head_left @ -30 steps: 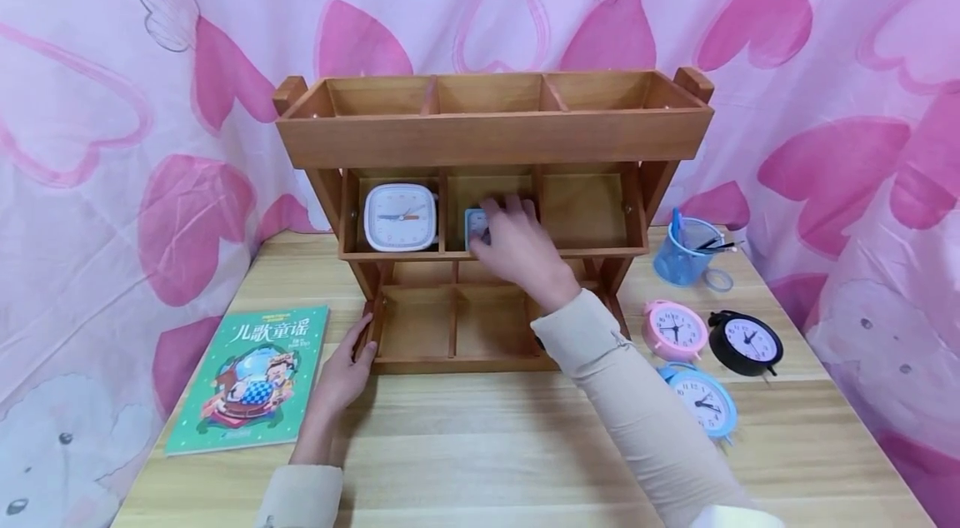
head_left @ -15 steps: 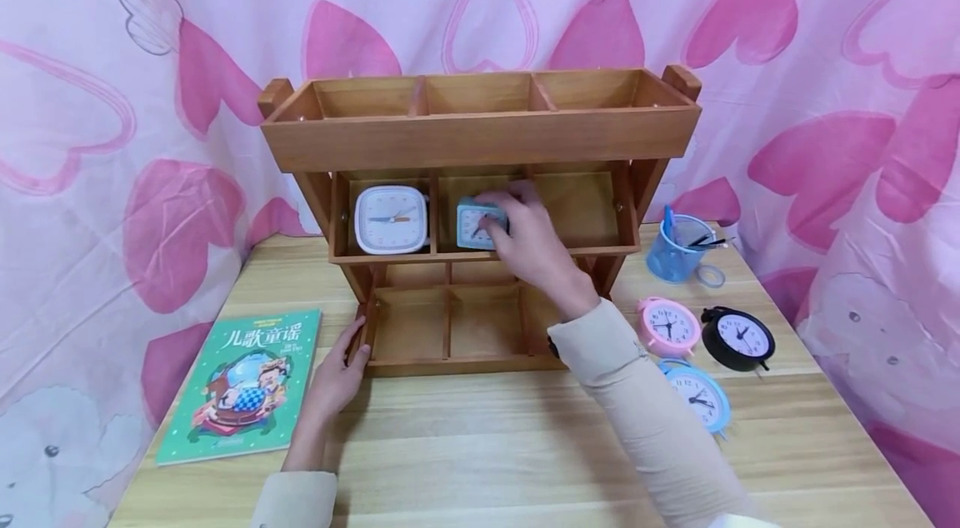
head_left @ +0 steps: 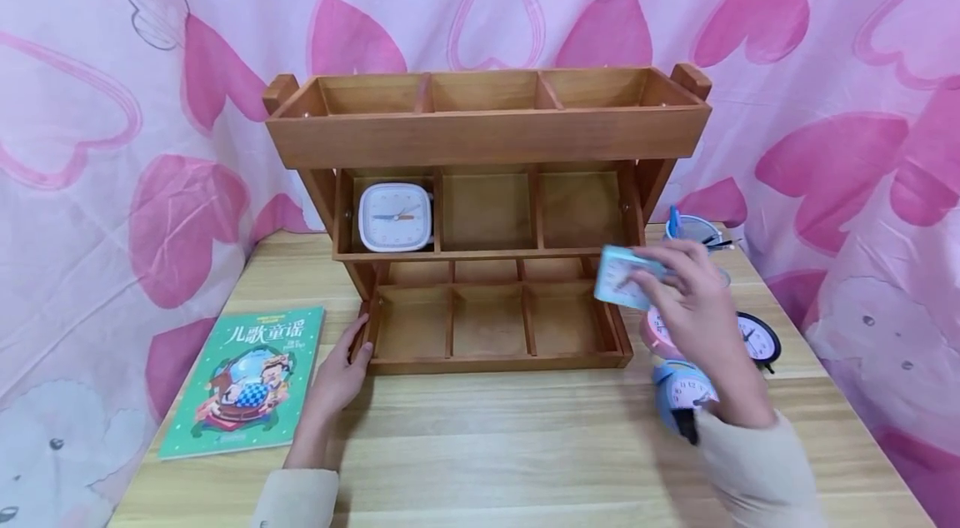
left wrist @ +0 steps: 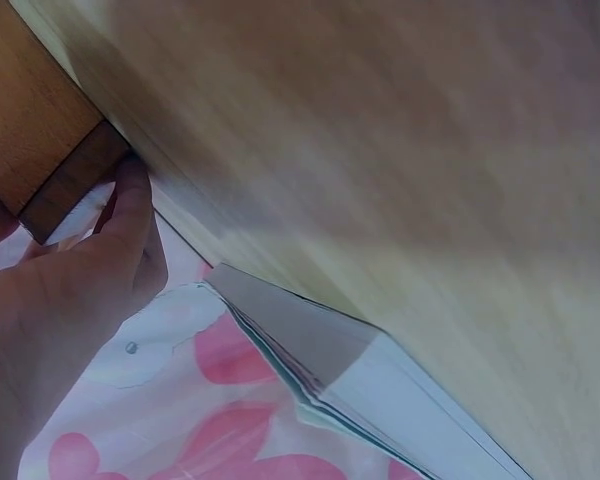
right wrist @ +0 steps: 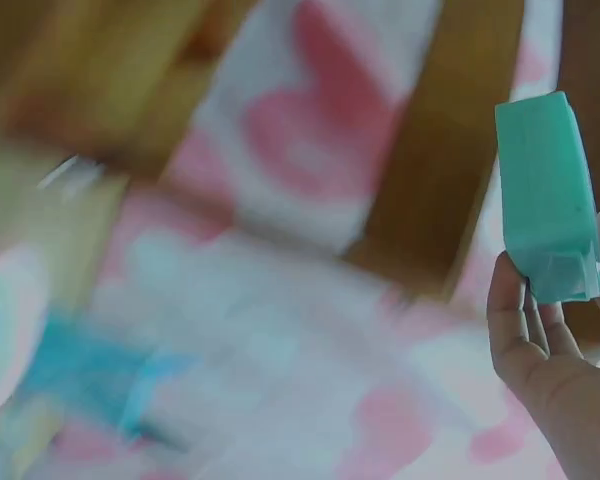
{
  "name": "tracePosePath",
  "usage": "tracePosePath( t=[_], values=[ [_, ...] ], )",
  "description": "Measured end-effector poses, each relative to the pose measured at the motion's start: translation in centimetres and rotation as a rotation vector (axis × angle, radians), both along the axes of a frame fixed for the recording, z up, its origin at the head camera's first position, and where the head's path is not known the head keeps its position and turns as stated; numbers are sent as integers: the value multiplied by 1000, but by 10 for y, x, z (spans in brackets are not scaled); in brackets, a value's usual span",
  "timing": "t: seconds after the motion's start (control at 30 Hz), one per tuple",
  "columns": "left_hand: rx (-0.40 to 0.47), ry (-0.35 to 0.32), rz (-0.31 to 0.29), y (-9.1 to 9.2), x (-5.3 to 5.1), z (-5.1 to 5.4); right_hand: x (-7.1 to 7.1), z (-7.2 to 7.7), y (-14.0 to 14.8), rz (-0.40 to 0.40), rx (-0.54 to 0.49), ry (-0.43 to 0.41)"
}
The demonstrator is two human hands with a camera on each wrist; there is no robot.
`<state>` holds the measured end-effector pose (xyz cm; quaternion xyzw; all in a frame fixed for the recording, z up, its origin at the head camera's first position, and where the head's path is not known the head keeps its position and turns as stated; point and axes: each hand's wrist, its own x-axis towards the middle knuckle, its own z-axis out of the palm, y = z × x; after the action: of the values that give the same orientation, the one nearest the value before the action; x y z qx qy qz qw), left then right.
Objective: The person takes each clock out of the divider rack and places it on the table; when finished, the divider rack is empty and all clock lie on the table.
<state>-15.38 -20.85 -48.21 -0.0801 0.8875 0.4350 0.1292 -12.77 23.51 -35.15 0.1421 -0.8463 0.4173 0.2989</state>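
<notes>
My right hand (head_left: pixel 697 320) pinches a small teal square clock (head_left: pixel 617 278), held in the air just right of the wooden shelf (head_left: pixel 487 136). In the right wrist view the clock's plain teal side (right wrist: pixel 545 180) shows between thumb and fingers. At the shelf's lower left corner my left hand (head_left: pixel 337 378) grips the wood; the left wrist view has the fingers around the corner (left wrist: pixel 75 180). A white rounded-square clock (head_left: pixel 395 217) stands in the middle tier's left compartment. Beneath my right hand lie pink (head_left: pixel 655 332), blue (head_left: pixel 678 395) and black (head_left: pixel 761 342) round alarm clocks, each partly hidden.
A green picture book (head_left: pixel 243 382) lies on the table (head_left: pixel 487 445) left of the shelf. Behind my right hand stands a blue mesh pen cup (head_left: pixel 693 230), partly covered. A curtain with pink hearts (head_left: pixel 360 37) hangs behind everything.
My right hand has taken the teal clock out of the middle tier's centre compartment and carried it right and toward me. The left hand stays at the shelf corner.
</notes>
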Motion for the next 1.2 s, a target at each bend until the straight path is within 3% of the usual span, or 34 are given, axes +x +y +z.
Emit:
tracePosePath(
  t=[0.23,0.43,0.63,0.83,0.93,1.2],
  values=[
    [7,9,0,-2,1,4,45,-52,90,-286,-37,-131],
    [-5,23,14,-3,2,6,70,-90,154,-317,-7,-295],
    [5,19,24,-5,5,7,70,-119,185,-286,110,-462],
    [-9,44,18,-3,4,6,60,-130,199,-215,203,-561],
    [0,48,18,-2,4,6,57,-133,203,-182,245,-577],
    [13,44,30,1,6,5,55,-139,203,-199,374,-567]
  ],
)
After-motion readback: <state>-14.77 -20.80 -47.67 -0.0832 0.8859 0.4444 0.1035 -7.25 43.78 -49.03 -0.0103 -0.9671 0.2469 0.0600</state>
